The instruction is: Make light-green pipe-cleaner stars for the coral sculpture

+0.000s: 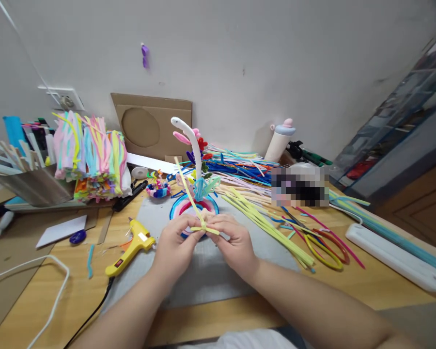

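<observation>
Between my two hands is a pale yellow pipe cleaner [189,186], bent into short loops at its lower end, with one long tail rising up and to the left. My left hand [176,245] pinches the looped end from the left. From the right, my right hand [236,240] grips the other side of the same loops, fingers closed. Just behind the hands stands a pipe-cleaner piece with a rainbow-coloured ring [174,208], a tall white stem [196,150] and small flowers and butterfly shapes. My fingers hide part of the ring.
A yellow glue gun [136,247] lies left on the grey mat [218,288]. Yellow pipe cleaners [269,223], scissors [327,247] and a white power strip [392,257] lie right. Bundled pipe cleaners [90,150] and a white bottle [279,143] stand farther back.
</observation>
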`<state>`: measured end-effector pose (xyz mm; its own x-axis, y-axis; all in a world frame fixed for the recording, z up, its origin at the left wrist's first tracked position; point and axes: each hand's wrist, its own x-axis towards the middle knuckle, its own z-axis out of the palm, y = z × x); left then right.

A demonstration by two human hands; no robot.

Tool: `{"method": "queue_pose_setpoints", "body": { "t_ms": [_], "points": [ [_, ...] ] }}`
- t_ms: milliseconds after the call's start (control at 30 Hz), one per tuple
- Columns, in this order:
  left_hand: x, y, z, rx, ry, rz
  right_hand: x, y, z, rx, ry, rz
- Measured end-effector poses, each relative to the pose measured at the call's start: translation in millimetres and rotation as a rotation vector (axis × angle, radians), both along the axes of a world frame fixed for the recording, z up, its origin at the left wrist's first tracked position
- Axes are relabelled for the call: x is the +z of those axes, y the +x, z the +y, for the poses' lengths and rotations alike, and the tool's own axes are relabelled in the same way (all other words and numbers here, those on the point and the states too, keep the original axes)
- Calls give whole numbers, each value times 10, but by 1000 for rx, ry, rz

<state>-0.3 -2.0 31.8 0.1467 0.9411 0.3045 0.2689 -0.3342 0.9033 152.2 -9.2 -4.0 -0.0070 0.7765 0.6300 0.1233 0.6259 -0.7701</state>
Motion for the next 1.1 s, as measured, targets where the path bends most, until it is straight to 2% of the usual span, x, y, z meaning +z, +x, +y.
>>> {"method": "queue_pose_setpoints", "body": {
  "t_ms": [200, 300, 400, 467, 533, 600, 700, 867, 1100],
  "points": [
    [-107, -26, 35, 30, -230, -29, -73, -8, 28, 47, -55, -25],
    [-138, -38, 37, 53, -314, -116, -98, -13, 29, 86, -127, 12],
    [-178, -27, 44, 42, -392, -280, -132, -17, 33, 148, -293, 80],
    [-198, -13, 52, -20, -447, -366, -155, -25, 35, 215, -463, 177],
    [-210, -3, 62, -86, -492, -408, -175, -36, 37, 282, -614, 290],
    [-218, 0, 69, -116, -525, -410, -190, -46, 41, 326, -696, 354],
    [-226, -8, 67, -123, -547, -391, -205, -47, 50, 342, -730, 331],
    [-232, -25, 45, -134, -603, -393, -205, -33, 52, 347, -694, 269],
    [-265, -35, 59, -183, -641, -408, -197, -52, 62, 330, -737, 316]
  ]
}}
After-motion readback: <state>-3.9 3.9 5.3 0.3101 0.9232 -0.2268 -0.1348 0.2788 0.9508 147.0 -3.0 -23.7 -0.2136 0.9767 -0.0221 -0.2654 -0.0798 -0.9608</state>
